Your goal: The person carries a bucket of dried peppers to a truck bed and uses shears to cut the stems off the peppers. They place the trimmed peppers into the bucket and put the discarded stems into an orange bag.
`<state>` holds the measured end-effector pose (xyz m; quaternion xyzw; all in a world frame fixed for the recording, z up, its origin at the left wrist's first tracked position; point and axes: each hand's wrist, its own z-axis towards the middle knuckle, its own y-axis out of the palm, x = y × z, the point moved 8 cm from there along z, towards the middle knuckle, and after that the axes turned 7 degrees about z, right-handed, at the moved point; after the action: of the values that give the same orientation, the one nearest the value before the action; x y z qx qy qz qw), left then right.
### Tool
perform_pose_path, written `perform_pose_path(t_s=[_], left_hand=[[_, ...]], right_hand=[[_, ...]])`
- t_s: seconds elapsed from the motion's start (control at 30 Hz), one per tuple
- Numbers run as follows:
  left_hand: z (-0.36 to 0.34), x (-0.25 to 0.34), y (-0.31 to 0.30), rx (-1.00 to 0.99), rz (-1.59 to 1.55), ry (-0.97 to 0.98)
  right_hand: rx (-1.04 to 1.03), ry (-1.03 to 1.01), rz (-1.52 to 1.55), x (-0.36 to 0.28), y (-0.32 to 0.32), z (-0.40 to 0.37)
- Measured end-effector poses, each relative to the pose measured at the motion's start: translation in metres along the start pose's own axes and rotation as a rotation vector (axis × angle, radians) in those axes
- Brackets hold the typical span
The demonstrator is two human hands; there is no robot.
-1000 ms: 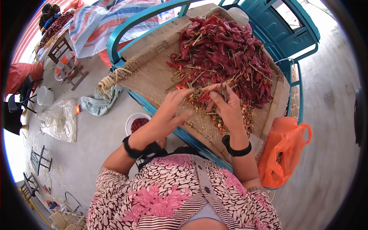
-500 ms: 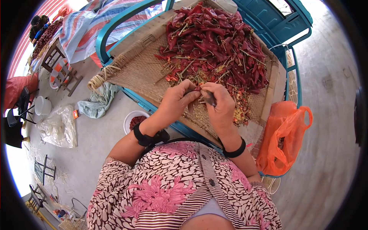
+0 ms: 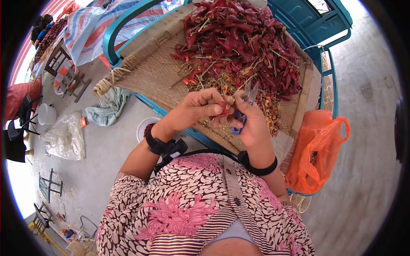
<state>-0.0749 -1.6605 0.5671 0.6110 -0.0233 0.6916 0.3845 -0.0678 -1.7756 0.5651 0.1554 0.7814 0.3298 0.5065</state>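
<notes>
My left hand (image 3: 195,110) pinches a dried red chili pepper (image 3: 223,109) between thumb and fingers, over the near edge of a woven mat (image 3: 153,81). Close beside it, my right hand (image 3: 255,124) is wrapped round blue-handled scissors (image 3: 239,123), their metal blades pointing away from me. The right fingertips meet the pepper's end, so whether they also grip it is hard to tell. Beyond both hands rises a large heap of dried red chilies (image 3: 239,38). Cut stems and yellow seeds (image 3: 222,81) lie scattered at its near side.
The mat lies on a teal metal cart (image 3: 112,47). An orange plastic bag (image 3: 314,158) hangs at its right. On the floor to the left are a white bowl (image 3: 144,128), a green cloth (image 3: 109,113), a clear plastic bag (image 3: 64,138) and a wooden stool (image 3: 64,70).
My right hand has turned, so the scissors now show with blades pointing away. The red pepper has become visible in my left fingers, and both hands have shifted slightly.
</notes>
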Motion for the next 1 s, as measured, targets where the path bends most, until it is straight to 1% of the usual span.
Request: perform_pose_path(t_s=[0.03, 0.13, 0.23, 0.33, 0.37, 0.47, 0.5, 0.57, 0.67, 0.7, 0.8, 0.9, 1.0], left_hand=[[0.0, -0.003, 0.0, -0.012, 0.0, -0.011], [0.0, -0.009, -0.003, -0.019, -0.018, -0.018], [0.004, -0.008, -0.005, 0.049, -0.054, 0.019], [0.002, -0.015, -0.016, 0.155, -0.053, 0.02], [0.001, -0.014, -0.018, 0.185, -0.044, 0.004], [-0.003, -0.011, -0.022, 0.27, -0.046, -0.026], [-0.003, -0.012, -0.024, 0.297, -0.053, -0.035], [-0.003, -0.01, -0.027, 0.338, -0.045, 0.007], [-0.002, -0.009, -0.03, 0.395, -0.017, 0.019], [-0.002, -0.008, -0.031, 0.416, -0.006, 0.016], [-0.002, -0.009, -0.032, 0.446, 0.011, 0.015], [-0.002, -0.008, -0.031, 0.445, 0.032, 0.009], [0.001, -0.008, -0.032, 0.449, 0.059, 0.046]], right_hand=[[-0.022, 0.046, 0.09, 0.004, -0.001, 0.001], [-0.006, 0.026, -0.011, -0.002, -0.001, 0.001], [0.036, -0.164, -0.464, -0.036, -0.008, 0.0], [0.418, -0.241, -1.464, -0.073, -0.039, 0.002], [0.492, -0.302, -1.806, -0.079, -0.034, -0.001], [0.469, -0.126, -1.746, -0.078, -0.042, -0.007], [0.333, -0.154, -1.601, -0.074, -0.032, -0.008], [0.087, -0.198, -1.288, -0.066, -0.003, -0.016], [-0.003, -0.429, -1.467, -0.067, 0.041, -0.028], [-0.039, -0.541, -1.574, -0.067, 0.051, -0.029], [-0.089, -0.638, -1.713, -0.063, 0.059, -0.027], [-0.119, -0.66, -1.778, -0.062, 0.06, -0.025], [-0.114, -0.653, -1.795, -0.062, 0.059, -0.023]])
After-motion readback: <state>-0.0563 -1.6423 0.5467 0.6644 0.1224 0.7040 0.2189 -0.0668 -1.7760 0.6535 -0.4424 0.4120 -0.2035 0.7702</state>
